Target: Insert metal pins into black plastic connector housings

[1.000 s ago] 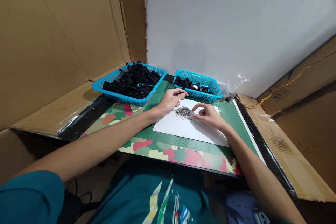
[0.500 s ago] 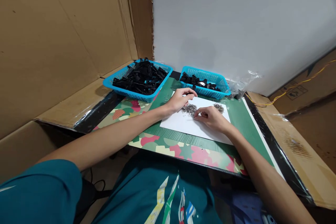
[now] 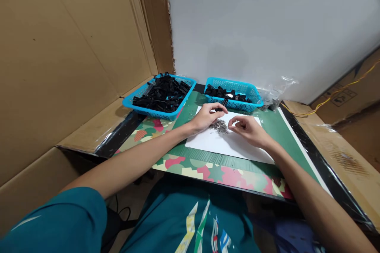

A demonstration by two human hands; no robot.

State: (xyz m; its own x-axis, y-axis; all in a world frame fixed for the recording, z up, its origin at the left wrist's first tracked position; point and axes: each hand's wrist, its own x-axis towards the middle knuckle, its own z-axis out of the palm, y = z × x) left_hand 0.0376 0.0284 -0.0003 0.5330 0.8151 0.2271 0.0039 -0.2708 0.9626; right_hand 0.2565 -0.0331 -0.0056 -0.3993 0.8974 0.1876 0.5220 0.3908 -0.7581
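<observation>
My left hand (image 3: 208,117) is curled over the far side of a white sheet of paper (image 3: 208,142), its thumb and fingers closed around a small black plastic piece (image 3: 220,109). Just below that hand lies a heap of tiny metal parts (image 3: 219,127), probably small screws or pins. My right hand (image 3: 247,129) hovers at the heap's right side with thumb and forefinger pinched together. Whatever sits between those fingertips is too small to see. A second metal heap is hidden behind the right hand.
At the back left a blue basket (image 3: 174,116) is piled with black plastic pieces. Behind the paper a smaller blue basket (image 3: 242,105) holds more. A clear plastic bag (image 3: 276,95) lies right of it. Cardboard walls (image 3: 74,47) flank the green tabletop (image 3: 274,134).
My right hand has lifted from the heap's near edge, its fingertips now higher and nearer my left hand. The left hand keeps the black piece. The camera view has shifted slightly.
</observation>
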